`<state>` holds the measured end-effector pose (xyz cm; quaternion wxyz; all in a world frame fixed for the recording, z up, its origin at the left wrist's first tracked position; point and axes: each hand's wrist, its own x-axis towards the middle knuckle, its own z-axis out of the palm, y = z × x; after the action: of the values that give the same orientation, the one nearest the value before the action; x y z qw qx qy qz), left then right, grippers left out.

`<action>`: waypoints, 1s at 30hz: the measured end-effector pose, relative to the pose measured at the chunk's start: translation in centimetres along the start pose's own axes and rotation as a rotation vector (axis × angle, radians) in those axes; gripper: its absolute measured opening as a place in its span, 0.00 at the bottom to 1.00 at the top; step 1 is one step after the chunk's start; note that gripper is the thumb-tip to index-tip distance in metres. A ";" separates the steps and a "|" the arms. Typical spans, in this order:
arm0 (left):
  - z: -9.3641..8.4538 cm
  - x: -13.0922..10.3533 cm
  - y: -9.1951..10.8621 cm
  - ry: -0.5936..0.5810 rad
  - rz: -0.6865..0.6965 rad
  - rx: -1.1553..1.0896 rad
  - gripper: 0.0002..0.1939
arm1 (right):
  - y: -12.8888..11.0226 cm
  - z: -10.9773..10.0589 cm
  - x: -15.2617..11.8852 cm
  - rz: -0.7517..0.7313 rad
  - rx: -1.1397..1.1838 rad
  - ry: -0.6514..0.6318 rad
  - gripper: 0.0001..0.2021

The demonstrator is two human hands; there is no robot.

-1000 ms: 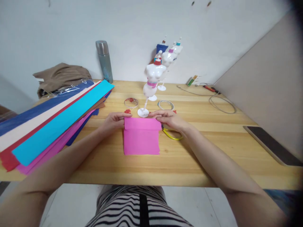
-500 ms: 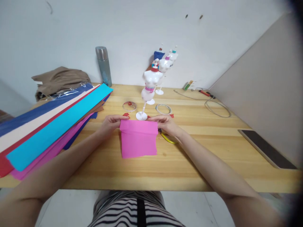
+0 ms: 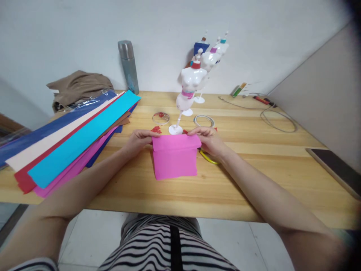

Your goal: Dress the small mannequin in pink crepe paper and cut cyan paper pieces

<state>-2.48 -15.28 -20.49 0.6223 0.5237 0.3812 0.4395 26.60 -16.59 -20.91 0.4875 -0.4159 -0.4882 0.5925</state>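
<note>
1. I'm looking down on a pale wooden desk (image 3: 220,199), its back edge along a white wall (image 3: 169,22); a grey partition (image 3: 316,82) rises by its right edge, and light tiles (image 3: 225,237) show below its front edge.
2. The pink paper (image 3: 175,163) is over the desk's middle, between centre and front edge, a strip folded over at its far side.
3. I have the left hand (image 3: 141,140) pinched closed on its far left corner, the right hand (image 3: 210,141) likewise on its far right.
4. Long coloured sheets (image 3: 84,139) slant across the desk's left end; a bottle (image 3: 129,67) stands at the back edge.
5. White mannequins (image 3: 193,77) stand beyond the paper; a cable (image 3: 242,106) lies towards the back right corner.
</note>
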 end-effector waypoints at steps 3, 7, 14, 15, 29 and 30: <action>-0.3 0.1 -0.2 -0.010 0.008 0.025 0.11 | -0.2 0.0 0.0 0.009 0.013 -0.002 0.09; -0.5 0.1 0.1 -0.054 0.017 -0.008 0.10 | -0.4 -0.2 0.3 0.036 0.030 -0.008 0.07; 0.7 -0.1 0.6 0.059 0.077 0.153 0.15 | -0.1 0.2 0.2 -0.018 -0.002 -0.004 0.14; 0.8 0.0 0.5 0.086 0.083 0.182 0.16 | 0.0 0.4 0.2 -0.017 -0.018 0.003 0.14; 1.2 0.0 0.4 0.072 -0.056 0.029 0.36 | 0.0 0.8 0.2 0.016 -0.054 0.099 0.16; 1.2 0.0 0.3 0.077 -0.082 0.000 0.37 | 0.1 0.8 0.3 0.004 -0.049 0.105 0.16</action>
<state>-1.40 -15.63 -19.96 0.6246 0.4905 0.4259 0.4334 25.79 -16.41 -20.86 0.5009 -0.4592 -0.4755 0.5587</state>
